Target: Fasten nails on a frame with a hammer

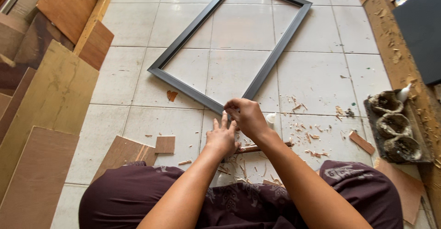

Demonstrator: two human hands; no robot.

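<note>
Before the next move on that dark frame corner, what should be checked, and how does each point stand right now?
1. Right hand at the near corner of the dark frame: ok.
2. Left hand flat beside it, fingers spread: ok.
3. Frame lies flat on the tiled floor: ok.
4. Corner joint closed: cannot tell, hands cover it.
5. Floor near the hands free of wood chips: not ok.

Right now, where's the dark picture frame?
In the head view, the dark picture frame lies flat on the tiled floor, ahead of the person; its near corner sits under the right hand, beside the left hand.
</note>
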